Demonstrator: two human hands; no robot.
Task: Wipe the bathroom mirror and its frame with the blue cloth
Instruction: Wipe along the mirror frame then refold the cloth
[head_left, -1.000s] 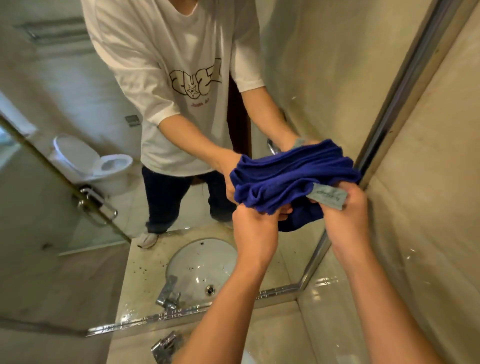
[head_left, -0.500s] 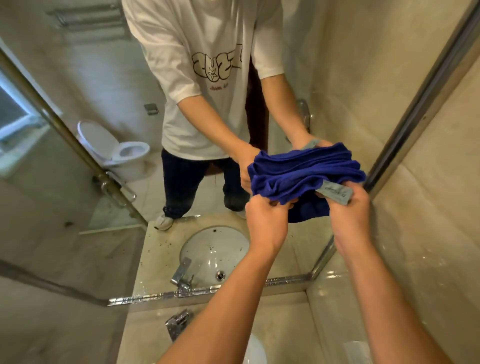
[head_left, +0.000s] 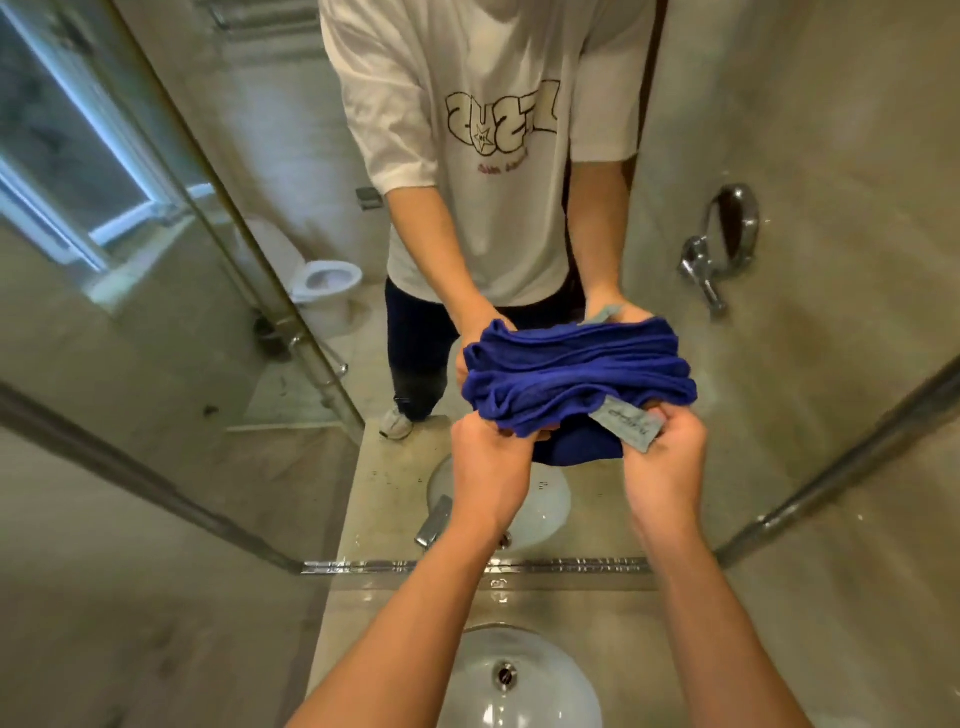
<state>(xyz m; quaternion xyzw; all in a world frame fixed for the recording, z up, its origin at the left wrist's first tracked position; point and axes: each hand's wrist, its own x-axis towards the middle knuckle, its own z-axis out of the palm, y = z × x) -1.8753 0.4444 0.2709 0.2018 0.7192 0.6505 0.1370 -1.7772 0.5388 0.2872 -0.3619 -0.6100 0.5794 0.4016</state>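
A bunched blue cloth (head_left: 576, 376) with a grey label (head_left: 626, 422) is held up in front of the bathroom mirror (head_left: 260, 270). My left hand (head_left: 488, 467) grips its lower left edge. My right hand (head_left: 667, 462) pinches the lower right edge at the label. The cloth sits close to the glass, and whether it touches is unclear. The mirror's metal frame runs along the bottom edge (head_left: 363, 566) and up the right side (head_left: 831, 478). Reflected hands and cloth show just behind the real ones.
A white sink basin (head_left: 519, 675) sits in the stone counter (head_left: 639, 623) below the mirror. A tiled wall (head_left: 883, 597) stands right of the frame. In the mirror I see a person in a white shirt, a toilet, a glass shower door and a chrome wall fitting.
My view has swung right and down, so the mirror's bottom frame and the sink now lie centred below. Both hands keep the same hold on the cloth.
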